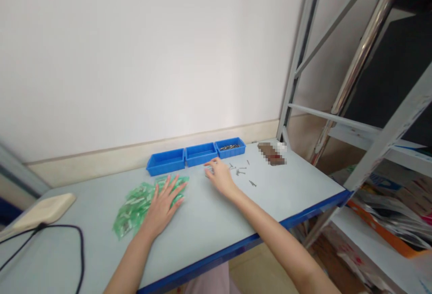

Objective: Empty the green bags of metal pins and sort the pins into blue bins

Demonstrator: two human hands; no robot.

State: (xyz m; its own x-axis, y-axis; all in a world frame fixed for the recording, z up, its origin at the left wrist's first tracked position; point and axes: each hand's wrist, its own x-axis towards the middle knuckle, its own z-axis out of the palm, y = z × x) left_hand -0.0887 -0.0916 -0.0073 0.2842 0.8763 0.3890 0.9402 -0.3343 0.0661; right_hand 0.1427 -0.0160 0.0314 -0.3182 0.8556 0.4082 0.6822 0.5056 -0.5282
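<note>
My left hand [164, 204] lies flat with fingers spread over green plastic bags [133, 206], which are bunched on the table and show small contents I cannot make out. Just in front of the middle blue bin [201, 154], my right hand [221, 177] hovers low over the tabletop, its fingers curved and thumb apart. No held object shows in it. To its right, several loose screws [241, 171] are scattered, with another small cluster of screws [253, 183] nearer the front. The right blue bin [232, 152] contains a heap of screws [229, 147].
The left blue bin [166, 162] stands in line with the others along the wall. A blurred brown object [272, 153] lies at the back right. At the left are a cream-coloured device [50, 208] and a black cable [81, 244]. A metal rack [381, 145] borders the table's right side.
</note>
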